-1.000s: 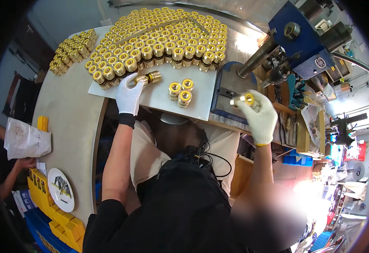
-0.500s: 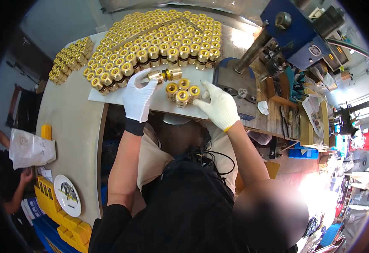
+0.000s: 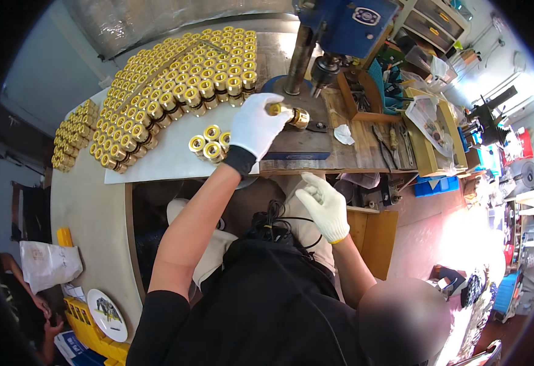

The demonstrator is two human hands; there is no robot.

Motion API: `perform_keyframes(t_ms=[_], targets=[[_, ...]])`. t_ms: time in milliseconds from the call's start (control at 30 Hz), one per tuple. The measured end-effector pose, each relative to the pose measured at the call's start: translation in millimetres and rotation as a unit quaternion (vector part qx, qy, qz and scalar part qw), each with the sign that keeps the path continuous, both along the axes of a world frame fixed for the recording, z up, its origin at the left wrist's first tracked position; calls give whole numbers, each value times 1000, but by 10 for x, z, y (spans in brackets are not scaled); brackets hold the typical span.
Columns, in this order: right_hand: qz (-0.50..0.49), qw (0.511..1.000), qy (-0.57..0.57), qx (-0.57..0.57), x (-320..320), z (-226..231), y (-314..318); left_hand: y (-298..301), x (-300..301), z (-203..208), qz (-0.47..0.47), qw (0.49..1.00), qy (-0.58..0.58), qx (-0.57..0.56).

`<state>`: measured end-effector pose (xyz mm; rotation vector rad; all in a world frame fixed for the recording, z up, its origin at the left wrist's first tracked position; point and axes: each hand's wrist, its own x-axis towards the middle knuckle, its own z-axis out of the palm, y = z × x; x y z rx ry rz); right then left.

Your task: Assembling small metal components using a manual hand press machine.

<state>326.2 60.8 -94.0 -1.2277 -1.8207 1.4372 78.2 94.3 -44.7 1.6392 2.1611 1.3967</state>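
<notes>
My left hand (image 3: pixel 256 127), in a white glove, is closed around a brass fitting (image 3: pixel 300 118) with a dark band. It keeps the fitting lying sideways over the metal base (image 3: pixel 297 146) of a blue drill press (image 3: pixel 353 27). Whether the fitting touches the base, I cannot tell. In a cream knitted glove, my right hand (image 3: pixel 325 207) hovers below the table's front edge, above my lap. Its fingers are loosely bent and apart, with nothing visible in them. Beside my left wrist, a small cluster of upright brass fittings (image 3: pixel 211 144) stands on a white sheet (image 3: pixel 119 177).
Rows of brass fittings (image 3: pixel 175 79) fill the back left, with a thin strip lying across them. Pliers (image 3: pixel 384 145), crumpled white paper (image 3: pixel 343 134) and a wooden tray (image 3: pixel 361 97) lie right of the press. Another person's hand (image 3: pixel 50 329) shows at far left, near a white bag (image 3: pixel 49 263).
My left hand has carried the brass fitting rightward, from beside the rows to over the press base. My right hand has left the small cluster and dropped toward my lap. The view has shifted right.
</notes>
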Motion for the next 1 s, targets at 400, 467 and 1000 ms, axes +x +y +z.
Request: perform_keyframes(t_ms=[400,467,1000], targets=[[-31,995,75,63,45,-63,137,2,173,219,-7,993,86,75],[-45,994,80,50,136,-142,172,-480,-84,231,56,981,187,20],[1,998,52,33,-52,-238,434,-1021,-584,-105,85,955,222,-178]])
